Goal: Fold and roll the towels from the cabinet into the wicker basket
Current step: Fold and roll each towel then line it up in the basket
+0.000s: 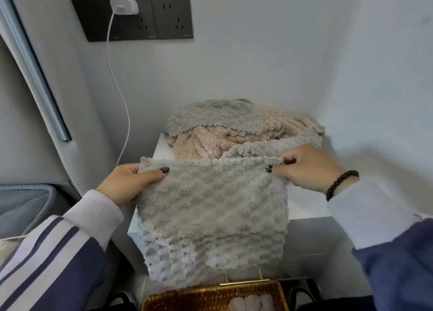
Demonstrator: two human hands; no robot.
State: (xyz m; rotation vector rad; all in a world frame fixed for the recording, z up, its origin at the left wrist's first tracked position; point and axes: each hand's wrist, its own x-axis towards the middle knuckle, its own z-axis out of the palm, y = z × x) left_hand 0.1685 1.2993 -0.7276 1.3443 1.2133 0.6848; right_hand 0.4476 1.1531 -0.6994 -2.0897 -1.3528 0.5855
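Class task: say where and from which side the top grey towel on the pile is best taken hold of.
Probably its scalloped front edge, approached from the front. That edge overhangs the beige towels, so fingers can pinch it without disturbing the pile.

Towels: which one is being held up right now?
The grey fluffy towel hanging in front, pinched at its top corners by left hand and right hand; the other grey and beige towels lie piled behind.

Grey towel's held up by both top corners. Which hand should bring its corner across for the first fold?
Either could; slight lean to right. Right hand and left hand each pinch a top corner of the grey towel. The left is hemmed by the side wall; the right has open space.
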